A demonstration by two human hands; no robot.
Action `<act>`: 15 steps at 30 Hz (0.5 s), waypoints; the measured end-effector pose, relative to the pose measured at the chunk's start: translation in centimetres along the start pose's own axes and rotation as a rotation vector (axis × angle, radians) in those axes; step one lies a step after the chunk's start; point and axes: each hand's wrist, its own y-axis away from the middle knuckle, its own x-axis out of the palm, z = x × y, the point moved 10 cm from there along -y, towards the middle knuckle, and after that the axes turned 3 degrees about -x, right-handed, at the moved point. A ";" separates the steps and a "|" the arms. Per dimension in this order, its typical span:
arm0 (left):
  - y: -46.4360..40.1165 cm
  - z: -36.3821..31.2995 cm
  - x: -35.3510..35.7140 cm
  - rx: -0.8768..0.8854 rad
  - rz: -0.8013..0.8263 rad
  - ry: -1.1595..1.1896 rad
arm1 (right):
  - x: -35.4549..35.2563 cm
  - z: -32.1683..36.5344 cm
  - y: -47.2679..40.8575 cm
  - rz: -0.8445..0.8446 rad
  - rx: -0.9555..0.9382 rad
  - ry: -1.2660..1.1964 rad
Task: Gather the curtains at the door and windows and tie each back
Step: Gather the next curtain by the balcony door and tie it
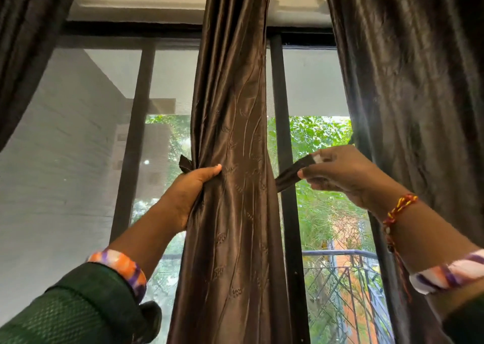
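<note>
Clutching gathered satin curtain [233,134] in left hand [192,186], right hand [337,172] pinching flat tie strap [293,172].

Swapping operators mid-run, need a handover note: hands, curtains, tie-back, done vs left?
Left hand grips the gathered middle curtain and one tie-back end at its left edge.
Right hand pinches the other tie-back end, pulled out to the right, not yet joined.
Done: middle curtain bunched, strap apparently passed behind it.
Left: bring the ends together in front and fasten. Left curtain and right curtain hang with no tie visible.
</note>
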 end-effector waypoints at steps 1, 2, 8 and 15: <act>-0.3 -0.1 -0.2 0.052 -0.065 -0.004 | 0.0 0.9 0.1 -0.040 -0.065 0.031; -0.5 -0.2 -0.4 0.119 -0.129 -0.008 | 0.2 1.8 0.1 -0.072 -0.134 0.085; 0.9 -1.1 1.7 0.412 -0.179 0.016 | 4.6 5.4 0.9 -0.109 -0.520 0.521; 2.1 -1.9 2.0 0.530 -0.125 -0.059 | 7.3 9.3 2.3 -0.127 -0.833 0.574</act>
